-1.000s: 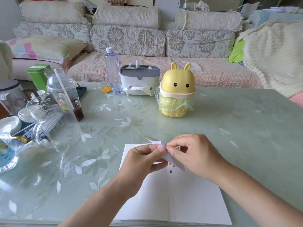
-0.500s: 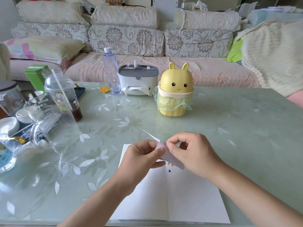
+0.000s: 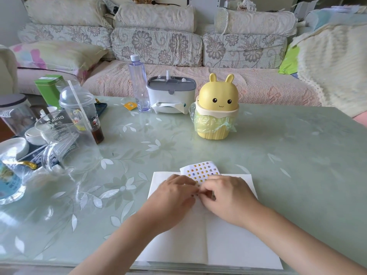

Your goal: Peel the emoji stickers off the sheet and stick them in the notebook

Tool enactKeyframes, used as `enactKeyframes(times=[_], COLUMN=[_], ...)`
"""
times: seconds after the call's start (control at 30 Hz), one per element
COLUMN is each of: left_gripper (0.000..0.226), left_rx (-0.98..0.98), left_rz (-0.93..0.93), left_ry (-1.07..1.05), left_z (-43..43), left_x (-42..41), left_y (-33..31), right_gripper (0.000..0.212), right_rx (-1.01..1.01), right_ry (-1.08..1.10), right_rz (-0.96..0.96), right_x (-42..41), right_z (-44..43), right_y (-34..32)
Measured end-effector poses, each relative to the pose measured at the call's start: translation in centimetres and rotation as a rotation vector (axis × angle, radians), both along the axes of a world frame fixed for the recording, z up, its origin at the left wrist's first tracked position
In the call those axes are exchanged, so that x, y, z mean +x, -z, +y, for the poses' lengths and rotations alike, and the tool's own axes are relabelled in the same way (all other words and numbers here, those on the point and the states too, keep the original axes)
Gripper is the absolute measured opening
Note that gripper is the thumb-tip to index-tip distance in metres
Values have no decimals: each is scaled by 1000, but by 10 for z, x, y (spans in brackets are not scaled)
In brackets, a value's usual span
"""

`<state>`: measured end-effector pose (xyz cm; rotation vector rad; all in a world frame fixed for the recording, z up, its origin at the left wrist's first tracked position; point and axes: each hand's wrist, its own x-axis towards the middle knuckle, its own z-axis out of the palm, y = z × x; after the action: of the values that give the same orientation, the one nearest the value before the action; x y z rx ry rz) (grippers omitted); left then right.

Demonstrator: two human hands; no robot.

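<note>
The open white notebook (image 3: 228,243) lies at the near edge of the table. A small sticker sheet (image 3: 200,170) with rows of tiny emoji now lies face up across the notebook's far edge. My left hand (image 3: 174,192) holds the sheet's near left part, palm down. My right hand (image 3: 224,193) sits beside it, fingertips pinching at the sheet's near edge where the two hands meet. The hands hide the near half of the sheet and the page beneath.
A yellow bunny-shaped bin (image 3: 217,108) stands beyond the notebook. A tissue box (image 3: 170,96) and a water bottle (image 3: 139,82) stand further back. A glass jug (image 3: 65,141), a lidded drink cup (image 3: 81,108) and dishes crowd the left side.
The sheet was held up between both hands, blank side toward me. It has been turned and lowered, emoji side up, onto the notebook, and both hands came down with it.
</note>
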<state>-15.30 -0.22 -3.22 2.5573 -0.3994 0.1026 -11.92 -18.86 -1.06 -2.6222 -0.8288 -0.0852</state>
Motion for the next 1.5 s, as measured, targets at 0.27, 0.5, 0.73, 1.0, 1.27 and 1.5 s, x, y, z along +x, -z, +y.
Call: enactKeyframes(times=[0.27,0.5,0.73,1.0,1.27,1.5], left_gripper=[39,37,44,48,52,57], left_rx=[148,203,246,243,255,231], left_rz=[22,41,64,63,53,35], left_ry=[-33,-200,-189,-146,-116,-45], left_z=[-1,11,9,1,3,7], left_x=[-3,1,1,5,6,5], left_y=[-2,-2,-2,-1,0,-4], right_gripper=[14,15,22,33,13,28], right_rx=[25,187,62,-84,-79,-29], right_ry=[22,46,-73,-229,-223,-158], right_rz=[-74,-148,-416,-354,-208,-268], right_x=[-2,0,-7,-3,-8,-8], right_z=[-3,-23,-50,-60,-63,-63], right_y=[11,11,23,24,15,13])
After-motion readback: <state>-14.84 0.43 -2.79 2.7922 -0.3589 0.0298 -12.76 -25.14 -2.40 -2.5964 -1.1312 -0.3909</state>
